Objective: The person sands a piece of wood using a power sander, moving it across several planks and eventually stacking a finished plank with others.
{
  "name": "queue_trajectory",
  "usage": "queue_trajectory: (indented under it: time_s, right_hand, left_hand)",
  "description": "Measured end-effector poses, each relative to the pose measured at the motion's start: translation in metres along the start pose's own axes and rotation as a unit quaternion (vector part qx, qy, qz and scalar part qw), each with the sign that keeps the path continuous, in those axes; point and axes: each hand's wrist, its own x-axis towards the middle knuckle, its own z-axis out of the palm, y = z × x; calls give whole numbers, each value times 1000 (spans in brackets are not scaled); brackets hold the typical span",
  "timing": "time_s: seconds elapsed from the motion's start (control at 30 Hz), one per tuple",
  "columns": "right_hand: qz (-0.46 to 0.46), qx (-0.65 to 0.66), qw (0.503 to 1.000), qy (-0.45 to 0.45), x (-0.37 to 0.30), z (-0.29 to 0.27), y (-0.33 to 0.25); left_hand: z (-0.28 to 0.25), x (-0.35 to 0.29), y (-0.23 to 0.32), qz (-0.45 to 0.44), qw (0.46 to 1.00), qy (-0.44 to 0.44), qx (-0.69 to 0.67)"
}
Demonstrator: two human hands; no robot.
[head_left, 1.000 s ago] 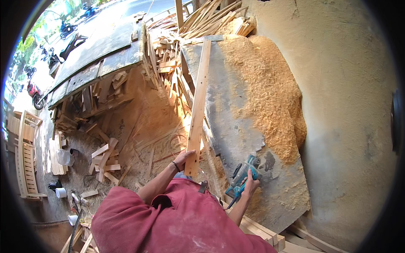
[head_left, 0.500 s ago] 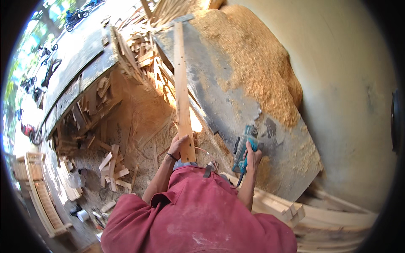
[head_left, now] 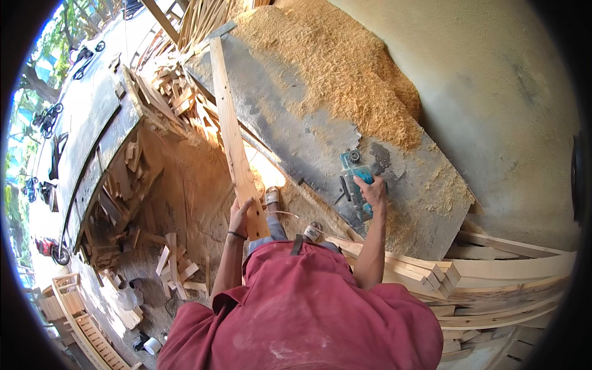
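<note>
A long pale wooden plank (head_left: 230, 126) stretches away from my waist, its far end near the corner of a grey tabletop (head_left: 293, 139). My left hand (head_left: 241, 216) is closed around the plank's near end. Out to the right, my right hand (head_left: 372, 192) grips the handle of a teal electric hand planer (head_left: 353, 179). The planer is at the grey tabletop, apart from the plank; whether it rests fully there I cannot tell. My right fingers are partly hidden behind the handle.
A big heap of wood shavings (head_left: 345, 74) covers the tabletop's far side, against a plain wall (head_left: 493, 92). Offcuts (head_left: 174, 265) litter the floor at left, beside a worn bench (head_left: 92, 135). Stacked timber (head_left: 425, 274) lies at my right. My feet show below the table edge.
The whole view has shifted, so the table and plank sit further left and my feet now show. Both hands keep their holds; the planer stays at about the same spot on the tabletop.
</note>
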Motion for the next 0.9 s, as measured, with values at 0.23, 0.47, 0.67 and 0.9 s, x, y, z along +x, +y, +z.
queue_trajectory:
  time_s: [0.23,0.47,0.67,0.9]
  right_hand:
    - [-15,-43,989,-144,84,-62,5]
    - [-30,-203,975,-84,109,-75,25]
    - [-185,-223,957,-27,14,-14,-127]
    - [-526,187,819,-131,-62,110,-211]
  left_hand:
    - [24,-29,33,81,994,-61,-50]
    - [55,-44,101,286,942,-89,151]
    - [99,-54,153,266,949,-154,67]
    - [129,-15,180,388,844,-221,297]
